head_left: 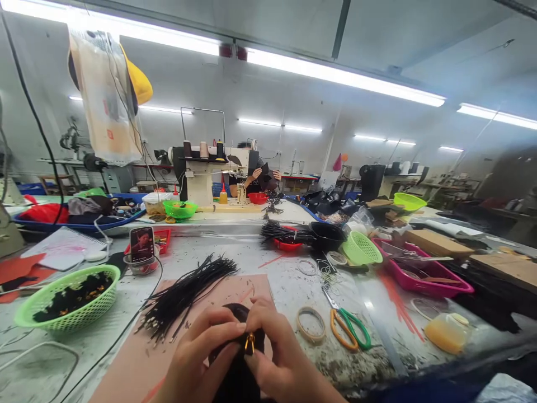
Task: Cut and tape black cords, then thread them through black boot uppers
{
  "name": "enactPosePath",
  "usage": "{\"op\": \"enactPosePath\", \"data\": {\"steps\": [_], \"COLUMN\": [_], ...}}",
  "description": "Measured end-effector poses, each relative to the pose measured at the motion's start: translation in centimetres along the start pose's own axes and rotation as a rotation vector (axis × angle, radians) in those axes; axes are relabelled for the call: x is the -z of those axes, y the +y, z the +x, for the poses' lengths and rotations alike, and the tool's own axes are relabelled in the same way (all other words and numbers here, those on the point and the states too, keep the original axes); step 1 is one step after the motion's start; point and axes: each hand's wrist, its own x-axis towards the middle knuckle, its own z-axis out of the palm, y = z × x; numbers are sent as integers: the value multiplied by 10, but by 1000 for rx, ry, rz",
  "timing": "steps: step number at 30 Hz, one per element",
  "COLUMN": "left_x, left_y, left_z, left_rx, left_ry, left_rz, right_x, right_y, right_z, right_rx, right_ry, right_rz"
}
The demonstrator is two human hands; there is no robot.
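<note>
A black piece of material (237,380) with a small gold-coloured metal part (250,342) is between my hands at the bottom centre. My left hand (205,347) pinches the black piece from the left, thumb and fingertips pressed together. From the right, my right hand (274,347) has its fingers closed around the gold part and the material next to it. A bundle of black cords (188,294) with pale tips lies just beyond my left hand, on a pinkish sheet (121,366).
At left are a green basket (107,302) of black pieces and a phone (142,244). Tape (311,324), scissors (346,327), a magenta basket (428,282) and a glue bottle (448,332) are at right. Behind a sewing machine (199,182), another person's hands hold black material.
</note>
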Motion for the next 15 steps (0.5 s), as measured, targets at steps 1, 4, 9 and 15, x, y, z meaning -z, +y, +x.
{"op": "enactPosePath", "data": {"steps": [1, 4, 9, 15], "left_x": [0, -2, -6, -4], "left_y": [0, 0, 0, -4], "left_z": [0, -2, -4, -6], "left_rx": [16, 60, 69, 15], "left_ry": [21, 68, 75, 56], "left_rz": [-8, -21, 0, 0], "right_x": [0, -2, -5, -1], "right_y": [0, 1, 6, 4], "right_z": [0, 0, -1, 0], "right_rx": [9, 34, 83, 106], "right_ry": [10, 32, 88, 39], "right_rz": [1, 4, 0, -48]}}
